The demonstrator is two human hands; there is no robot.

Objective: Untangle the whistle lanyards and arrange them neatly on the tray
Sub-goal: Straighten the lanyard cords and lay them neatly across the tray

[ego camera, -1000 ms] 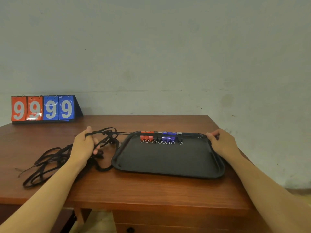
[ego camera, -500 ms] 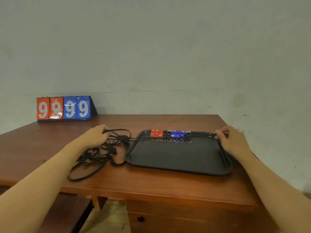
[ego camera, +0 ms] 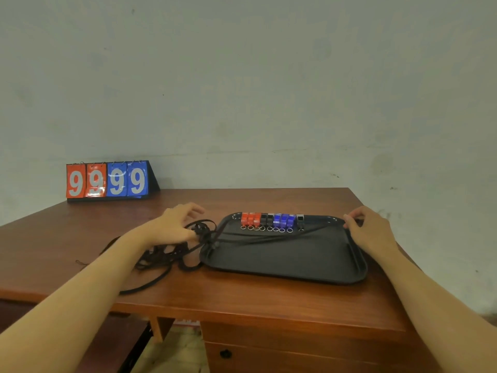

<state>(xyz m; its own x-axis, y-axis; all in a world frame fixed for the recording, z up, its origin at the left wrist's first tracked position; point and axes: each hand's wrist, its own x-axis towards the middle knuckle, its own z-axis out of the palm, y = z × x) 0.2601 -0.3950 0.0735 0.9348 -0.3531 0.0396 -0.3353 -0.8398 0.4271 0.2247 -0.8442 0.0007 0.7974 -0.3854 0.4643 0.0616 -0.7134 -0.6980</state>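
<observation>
A black tray lies on the wooden desk. Red, black and blue whistles stand in a row along its far rim, with small key rings in front of them. A tangle of black lanyards lies on the desk just left of the tray. One lanyard strand stretches across the tray floor from the tangle to the far right corner. My left hand hovers over the tangle with fingers spread, its thumb touching the cords. My right hand pinches the strand's end at the tray's right rim.
A flip scoreboard reading 99 99 stands at the desk's back left by the wall. The desk's front edge runs close below the tray, with a drawer underneath. One lanyard loop reaches toward that front edge.
The stretched strand has dropped from the tray's far rim onto the tray floor. My left hand's fingers have uncurled from the cords. The right hand stays at the right corner.
</observation>
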